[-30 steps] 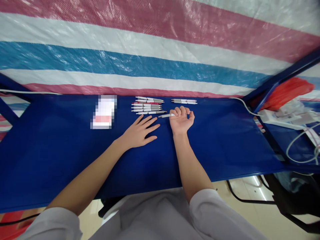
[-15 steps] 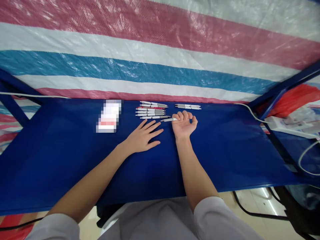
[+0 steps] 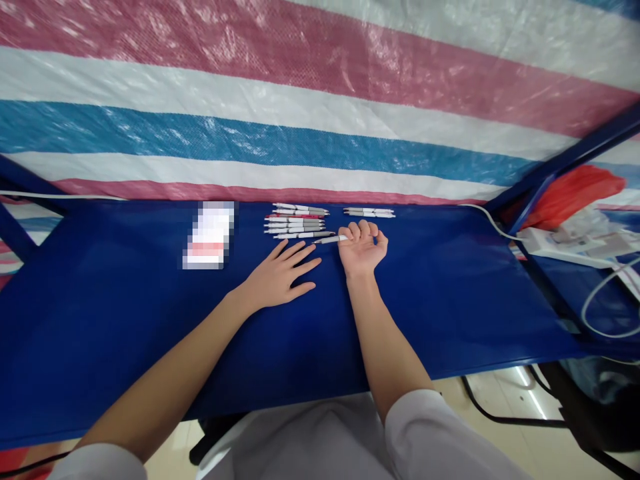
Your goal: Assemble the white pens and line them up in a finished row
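One pen [image 3: 329,240] between the hands [image 3: 273,279], against the right one [image 3: 363,255]

Both hands [image 3: 275,279] near grouped pens [image 3: 300,226] on a blue tabletop [image 3: 450,300].

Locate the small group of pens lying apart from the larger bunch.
In the head view, the small group of pens lies near the far edge of the blue table, to the right of the larger bunch and just beyond the right hand.

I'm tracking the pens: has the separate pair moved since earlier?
No: against the back edge of the table, the pair of pens shows no visible shift.
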The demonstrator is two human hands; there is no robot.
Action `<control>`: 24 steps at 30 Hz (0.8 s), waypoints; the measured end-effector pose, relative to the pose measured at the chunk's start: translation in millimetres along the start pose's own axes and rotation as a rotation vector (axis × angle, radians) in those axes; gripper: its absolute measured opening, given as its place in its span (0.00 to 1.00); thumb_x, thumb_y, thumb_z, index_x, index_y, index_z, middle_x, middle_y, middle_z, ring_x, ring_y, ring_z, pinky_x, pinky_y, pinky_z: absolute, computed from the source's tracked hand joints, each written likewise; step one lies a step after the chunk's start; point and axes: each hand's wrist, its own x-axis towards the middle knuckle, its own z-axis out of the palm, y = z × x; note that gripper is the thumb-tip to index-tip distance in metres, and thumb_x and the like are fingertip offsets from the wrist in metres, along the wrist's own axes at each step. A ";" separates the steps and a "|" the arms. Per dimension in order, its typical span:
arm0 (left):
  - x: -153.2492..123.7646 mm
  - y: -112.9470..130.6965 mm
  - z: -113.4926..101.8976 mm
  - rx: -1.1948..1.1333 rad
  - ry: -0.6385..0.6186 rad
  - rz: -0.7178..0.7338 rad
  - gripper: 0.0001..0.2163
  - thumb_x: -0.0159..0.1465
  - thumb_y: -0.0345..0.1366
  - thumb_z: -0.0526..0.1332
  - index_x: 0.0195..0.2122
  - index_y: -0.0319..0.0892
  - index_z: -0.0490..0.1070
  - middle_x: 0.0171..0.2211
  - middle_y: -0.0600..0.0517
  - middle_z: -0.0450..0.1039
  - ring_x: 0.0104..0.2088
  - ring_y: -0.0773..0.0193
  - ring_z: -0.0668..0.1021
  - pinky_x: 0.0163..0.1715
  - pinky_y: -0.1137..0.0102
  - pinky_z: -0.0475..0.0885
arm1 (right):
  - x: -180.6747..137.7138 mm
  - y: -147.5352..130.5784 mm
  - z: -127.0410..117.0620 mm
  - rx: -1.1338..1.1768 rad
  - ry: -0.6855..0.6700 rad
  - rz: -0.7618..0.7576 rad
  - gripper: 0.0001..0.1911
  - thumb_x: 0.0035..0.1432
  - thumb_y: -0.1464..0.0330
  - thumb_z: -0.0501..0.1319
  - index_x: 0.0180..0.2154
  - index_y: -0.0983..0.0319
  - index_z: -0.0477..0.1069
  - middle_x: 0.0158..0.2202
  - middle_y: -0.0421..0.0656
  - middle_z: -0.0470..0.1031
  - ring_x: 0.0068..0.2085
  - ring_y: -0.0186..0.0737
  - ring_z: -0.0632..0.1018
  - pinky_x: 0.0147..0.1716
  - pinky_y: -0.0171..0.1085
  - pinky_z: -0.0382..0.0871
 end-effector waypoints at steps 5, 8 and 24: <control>-0.2 0.6 0.2 -0.040 0.027 -0.008 0.24 0.69 0.49 0.54 0.64 0.47 0.65 0.67 0.46 0.59 0.67 0.47 0.60 0.67 0.48 0.48 | 1.2 0.3 -0.9 -0.005 0.015 -0.004 0.11 0.57 0.66 0.50 0.24 0.57 0.49 0.21 0.32 0.46 0.21 0.32 0.54 0.22 0.35 0.58; -0.7 0.1 0.7 -0.049 0.031 -0.010 0.24 0.69 0.48 0.54 0.64 0.47 0.64 0.67 0.46 0.59 0.67 0.47 0.60 0.67 0.47 0.48 | 2.2 -0.1 -2.3 -0.004 0.026 -0.013 0.11 0.58 0.65 0.50 0.25 0.57 0.51 0.21 0.32 0.48 0.21 0.33 0.55 0.22 0.36 0.58; 0.7 -0.6 0.0 -0.017 0.008 0.007 0.24 0.70 0.48 0.52 0.64 0.44 0.64 0.67 0.44 0.58 0.67 0.47 0.59 0.67 0.47 0.48 | 1.1 -2.2 -0.7 0.012 0.035 -0.017 0.10 0.56 0.67 0.49 0.24 0.58 0.49 0.20 0.33 0.47 0.21 0.33 0.54 0.22 0.35 0.57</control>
